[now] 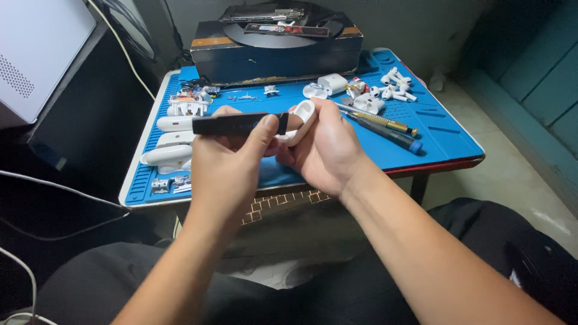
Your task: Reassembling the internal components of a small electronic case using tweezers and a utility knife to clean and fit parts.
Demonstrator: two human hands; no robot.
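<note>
Two hands meet above the near edge of the worktop [445,157], each closed on something. The left hand [226,159] grips a flat black tool [238,124] held level, thumb pressed on its top, with the tool's right end touching a white case [301,117]. The right hand [322,147] wraps its fingers around that case, of which only the rounded upper part shows above the knuckles. Under both hands lies a blue mat [442,135] that covers the worktop. Left of the left hand, on the mat, several white shells [171,141] lie stacked one before another, with small metal parts [168,184] near the front corner and a white piece with bits of circuit board [189,102] behind them. Right of the right hand, two pens [385,127] lie aslant side by side, one gold-tipped, one dark with a blue end. Behind them sit a small white box [333,83] and a heap of white earbuds [394,84]. At the far edge of the mat stands a dark box [277,57] with black flat parts on top. A white cabinet [36,48] stands at the far left, with cables [36,183] trailing below it.
</note>
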